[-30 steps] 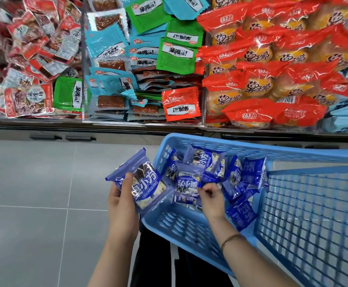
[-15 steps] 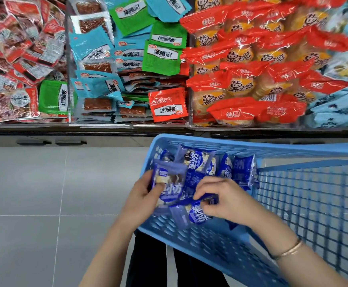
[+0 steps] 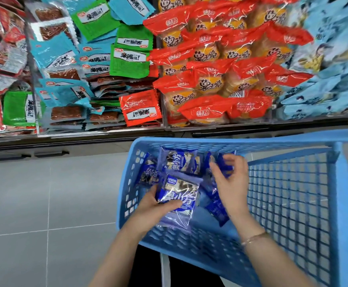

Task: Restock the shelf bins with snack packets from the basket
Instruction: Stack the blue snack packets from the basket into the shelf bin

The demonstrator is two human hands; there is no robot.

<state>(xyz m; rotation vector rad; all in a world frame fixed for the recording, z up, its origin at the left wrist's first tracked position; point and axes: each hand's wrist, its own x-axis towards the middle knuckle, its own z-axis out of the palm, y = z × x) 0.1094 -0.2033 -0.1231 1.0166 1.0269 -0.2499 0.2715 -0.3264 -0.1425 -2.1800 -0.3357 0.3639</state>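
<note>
cam: head, your only view, wide-angle | looks: forward and down | near: your left hand, right hand, basket and its snack packets, close at 5-6 o'clock | farther: shelf bins across 12 o'clock

Basket was open on top, with free entry from above. A mesh wall closed its right side. Blue packets crowded the far left corner, and room remained towards the mesh. The shelf bins beyond stood heaped to their fronts: red packets on the right, green and teal packets in the middle. Clear dividers split the bins. Open tiled floor lay left of the basket.
</note>
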